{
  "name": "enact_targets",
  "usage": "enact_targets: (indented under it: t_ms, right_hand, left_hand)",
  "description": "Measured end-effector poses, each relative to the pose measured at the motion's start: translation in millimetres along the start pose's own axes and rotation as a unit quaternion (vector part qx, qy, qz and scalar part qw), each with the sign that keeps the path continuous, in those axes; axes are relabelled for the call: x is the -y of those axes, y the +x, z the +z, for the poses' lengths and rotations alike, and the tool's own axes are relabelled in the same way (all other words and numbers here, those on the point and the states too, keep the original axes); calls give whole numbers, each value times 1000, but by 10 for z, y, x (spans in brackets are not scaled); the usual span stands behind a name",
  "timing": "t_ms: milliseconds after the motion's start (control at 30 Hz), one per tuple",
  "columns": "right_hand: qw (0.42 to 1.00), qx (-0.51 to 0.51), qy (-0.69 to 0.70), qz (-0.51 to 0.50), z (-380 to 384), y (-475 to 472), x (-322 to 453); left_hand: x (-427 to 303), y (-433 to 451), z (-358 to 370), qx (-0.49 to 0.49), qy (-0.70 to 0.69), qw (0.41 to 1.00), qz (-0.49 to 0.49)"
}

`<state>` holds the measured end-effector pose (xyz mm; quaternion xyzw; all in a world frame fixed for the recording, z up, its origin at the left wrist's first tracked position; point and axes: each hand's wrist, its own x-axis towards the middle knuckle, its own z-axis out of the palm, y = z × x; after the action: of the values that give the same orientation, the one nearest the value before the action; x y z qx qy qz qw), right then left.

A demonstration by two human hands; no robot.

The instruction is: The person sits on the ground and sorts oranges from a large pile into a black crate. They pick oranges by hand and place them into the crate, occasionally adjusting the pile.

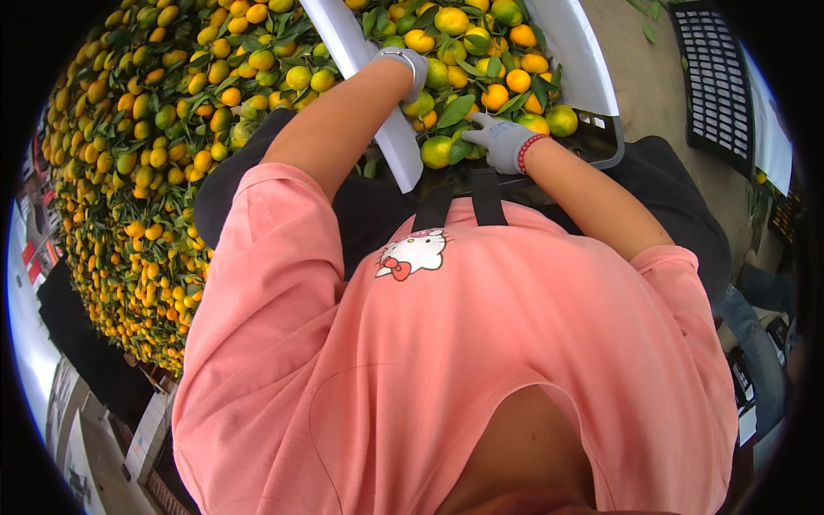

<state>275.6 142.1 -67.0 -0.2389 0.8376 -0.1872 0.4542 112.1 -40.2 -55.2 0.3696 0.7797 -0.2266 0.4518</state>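
Note:
My left hand [415, 72], in a grey glove, reaches over the white liner [393, 138] at the left side of a dark plastic crate [615, 138]. It lies against the mandarins inside; its fingers are mostly hidden, so its hold is unclear. My right hand [502, 140], also gloved, with a red bead bracelet [526, 153] at the wrist, is over the crate's near part. Two of its fingers point left, spread apart, beside green leaves [456, 111] and a green-yellow mandarin [437, 152]. Orange and green mandarins [496, 97] with leaves fill the crate.
A large heap of leafy mandarins [193, 122] spreads along the left, beside the crate. Another black slatted crate [718, 84] with a white liner [769, 129] stands on the ground at right. Black straps [487, 199] run between the crate's near edge and my shirt.

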Motion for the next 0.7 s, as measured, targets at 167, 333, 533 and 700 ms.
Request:
enact_targets:
  t_ms: [167,333,533,700]
  right_hand:
    - [999,24,29,19,-59,-91,36]
    - [997,56,43,20,-173,-141,59]
    - [998,58,16,28,-182,-175,54]
    - [998,47,35,25,-146,-163,31]
  left_hand:
    - [-273,32,-196,-141,-178,972,62]
    - [-832,17,276,-224,-303,919,118]
    - [-572,131,466,-102,-174,967,159]
    - [-734,230,378,-209,26,969,128]
